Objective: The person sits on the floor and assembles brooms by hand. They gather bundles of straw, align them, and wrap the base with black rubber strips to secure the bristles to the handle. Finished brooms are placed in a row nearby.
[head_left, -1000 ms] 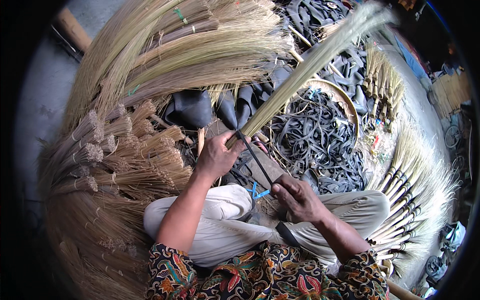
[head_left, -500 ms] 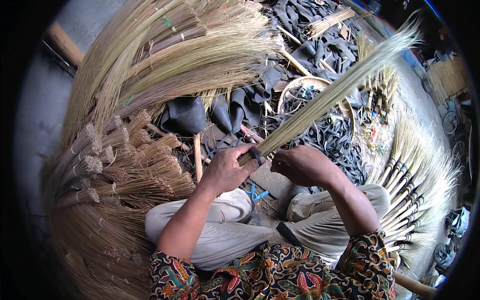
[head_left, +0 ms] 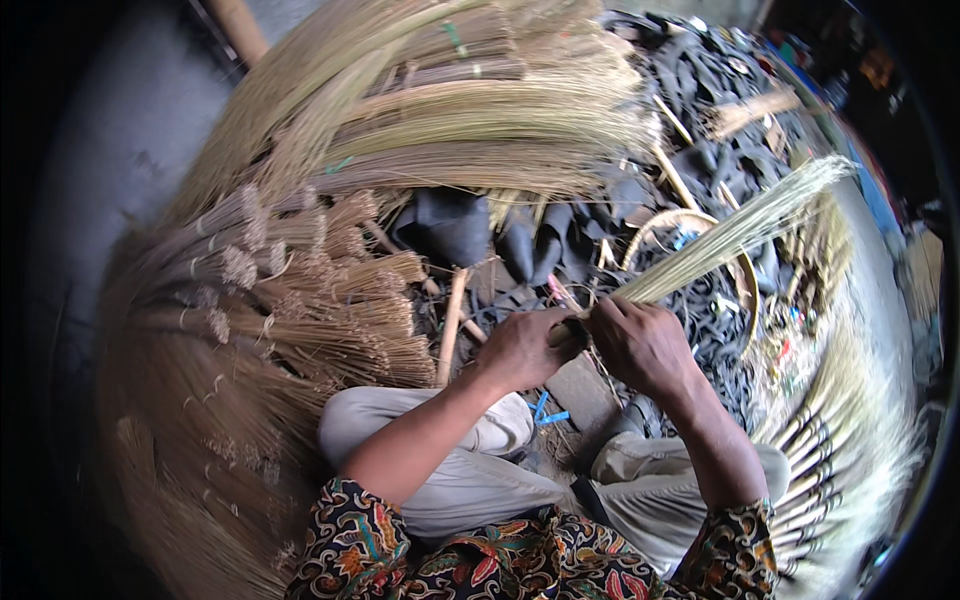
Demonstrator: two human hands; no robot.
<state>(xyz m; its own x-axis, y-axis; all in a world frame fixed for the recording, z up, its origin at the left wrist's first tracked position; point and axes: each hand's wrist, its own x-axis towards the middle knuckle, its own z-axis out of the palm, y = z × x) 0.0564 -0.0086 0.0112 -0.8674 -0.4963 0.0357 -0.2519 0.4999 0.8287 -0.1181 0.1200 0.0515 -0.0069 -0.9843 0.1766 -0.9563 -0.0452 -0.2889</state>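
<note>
Head view: slim, feathery-tipped straw bundle (head_left: 735, 230), its base clasped in the left hand (head_left: 525, 350); right hand (head_left: 645, 345) arched knuckles-up over it, grip hidden from me.

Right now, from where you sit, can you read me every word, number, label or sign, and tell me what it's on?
There are none that I can read.
Grass bundle: no writing visible.
Patterned shirt: colourful swirls, no letters I can make out.
Clutter at the upper right: too small and blurred to tell.
</note>
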